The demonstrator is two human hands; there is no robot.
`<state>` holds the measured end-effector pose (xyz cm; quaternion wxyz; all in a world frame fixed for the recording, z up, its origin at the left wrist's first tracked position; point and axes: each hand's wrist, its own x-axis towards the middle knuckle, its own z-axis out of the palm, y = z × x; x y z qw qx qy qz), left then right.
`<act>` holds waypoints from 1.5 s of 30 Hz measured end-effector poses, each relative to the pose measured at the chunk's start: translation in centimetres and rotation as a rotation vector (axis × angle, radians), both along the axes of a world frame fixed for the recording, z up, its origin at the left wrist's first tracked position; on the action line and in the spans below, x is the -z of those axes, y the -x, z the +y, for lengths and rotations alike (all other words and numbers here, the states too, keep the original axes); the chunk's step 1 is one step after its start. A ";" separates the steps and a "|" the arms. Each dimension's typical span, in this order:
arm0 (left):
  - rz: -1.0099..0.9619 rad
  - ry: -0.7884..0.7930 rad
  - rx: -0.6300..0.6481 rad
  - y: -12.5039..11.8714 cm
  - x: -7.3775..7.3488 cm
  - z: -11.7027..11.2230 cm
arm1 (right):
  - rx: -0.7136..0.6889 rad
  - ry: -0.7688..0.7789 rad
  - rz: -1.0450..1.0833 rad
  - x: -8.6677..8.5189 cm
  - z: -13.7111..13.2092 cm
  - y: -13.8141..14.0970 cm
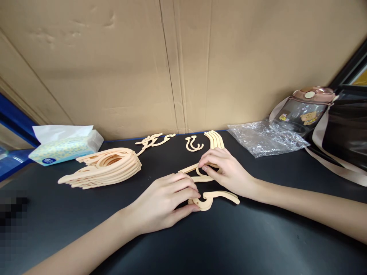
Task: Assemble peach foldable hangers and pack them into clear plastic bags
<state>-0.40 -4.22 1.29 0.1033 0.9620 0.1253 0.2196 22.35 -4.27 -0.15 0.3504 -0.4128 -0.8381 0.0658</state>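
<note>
My left hand (pixel 173 200) has its thumb and fingers closed on the end of a beige hanger arm (pixel 223 194), a curved piece lying close to the table. Just beyond it lies a hanger body (pixel 200 178) with a rounded opening. My right hand (pixel 223 168) pinches this body at its right side, and the fingertips hide part of it. Behind my right hand several slim curved hanger arms (pixel 215 138) lie side by side. Small hanger hooks (pixel 194 144) rest to their left.
A stack of beige hanger parts (pixel 129 168) is at left, with loose parts (pixel 155 141) behind it. A tissue pack (pixel 63 147) stands far left. At right are a clear plastic bag (pixel 266 137) and a strapped bottle (pixel 304 110). Cardboard (pixel 129 76) walls the black table's back.
</note>
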 end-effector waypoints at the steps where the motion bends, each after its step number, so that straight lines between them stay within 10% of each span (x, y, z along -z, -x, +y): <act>1: -0.002 0.000 0.001 0.0 0.0 0.0 | 0.000 -0.002 -0.002 0.0 0.0 0.0; 45: -0.045 -0.140 -0.138 0.5 0.5 0.4 | 0.000 0.023 0.035 -0.2 -0.1 0.0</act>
